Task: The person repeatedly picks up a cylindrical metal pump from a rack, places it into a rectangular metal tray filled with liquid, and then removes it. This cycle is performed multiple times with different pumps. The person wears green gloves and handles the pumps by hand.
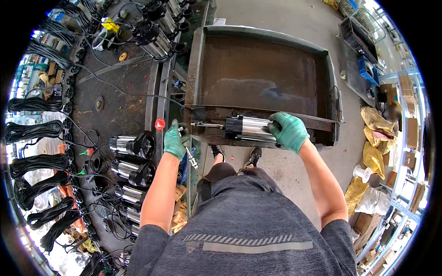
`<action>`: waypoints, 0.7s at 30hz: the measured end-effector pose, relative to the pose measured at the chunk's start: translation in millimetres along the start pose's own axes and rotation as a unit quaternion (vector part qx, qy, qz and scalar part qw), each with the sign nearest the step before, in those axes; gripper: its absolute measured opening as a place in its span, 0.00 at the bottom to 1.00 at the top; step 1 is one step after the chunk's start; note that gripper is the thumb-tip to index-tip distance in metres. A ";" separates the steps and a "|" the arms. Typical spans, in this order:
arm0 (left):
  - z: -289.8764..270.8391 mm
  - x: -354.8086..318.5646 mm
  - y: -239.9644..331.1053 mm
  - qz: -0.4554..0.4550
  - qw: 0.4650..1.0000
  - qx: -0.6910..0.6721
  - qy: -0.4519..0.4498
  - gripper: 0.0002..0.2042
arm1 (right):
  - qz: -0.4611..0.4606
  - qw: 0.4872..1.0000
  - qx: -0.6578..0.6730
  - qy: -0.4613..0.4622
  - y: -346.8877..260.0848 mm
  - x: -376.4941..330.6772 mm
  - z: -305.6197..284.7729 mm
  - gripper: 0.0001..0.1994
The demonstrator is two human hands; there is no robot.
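Note:
My right hand (289, 132), in a green glove, is wrapped round the end of a silver and black pump motor (251, 129). The motor lies on its side across the near edge of a metal tray (197, 69), its thin shaft (207, 125) pointing left. My left hand (175, 141), gloved too, is closed on an air-hose tool with a metal coupling (191, 159). A thin hose runs from the coupling down towards my waist. The left hand is just left of the shaft tip, apart from it. Most of the tool is hidden in the glove.
On the dark workbench (110, 87) at left stand several pump motors (133, 170) with black cables. Coiled cables (34, 131) hang along its far left side. A red round object (159, 123) lies at its edge. Shelves (405, 184), yellow sacks (374, 158) and crates (357, 41) line the right.

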State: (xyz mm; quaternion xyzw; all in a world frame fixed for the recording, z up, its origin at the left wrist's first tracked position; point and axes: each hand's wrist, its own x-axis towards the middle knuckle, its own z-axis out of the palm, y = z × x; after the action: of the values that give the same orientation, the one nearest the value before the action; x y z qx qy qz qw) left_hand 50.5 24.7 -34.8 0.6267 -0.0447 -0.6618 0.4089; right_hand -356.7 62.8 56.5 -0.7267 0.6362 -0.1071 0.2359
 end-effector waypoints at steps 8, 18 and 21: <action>18.3 15.3 9.6 -0.040 0.992 0.090 -0.084 0.17 | 0.030 0.994 0.086 0.058 -0.1 1.0 2.9 0.08; 17.1 21.9 22.4 -0.085 0.973 0.168 -0.136 0.14 | 0.030 0.995 0.079 0.055 -3.7 4.7 -0.1 0.07; 19.2 21.5 28.9 -0.104 0.965 0.184 -0.156 0.14 | 0.012 0.995 0.075 0.068 -1.0 7.3 1.7 0.07</action>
State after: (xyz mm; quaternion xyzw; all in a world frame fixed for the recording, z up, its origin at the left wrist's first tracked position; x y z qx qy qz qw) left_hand 50.5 -16.0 -31.2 0.5810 -0.1630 -0.7710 0.2034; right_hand -353.8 56.1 54.5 -0.6901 0.6498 -0.2011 0.2472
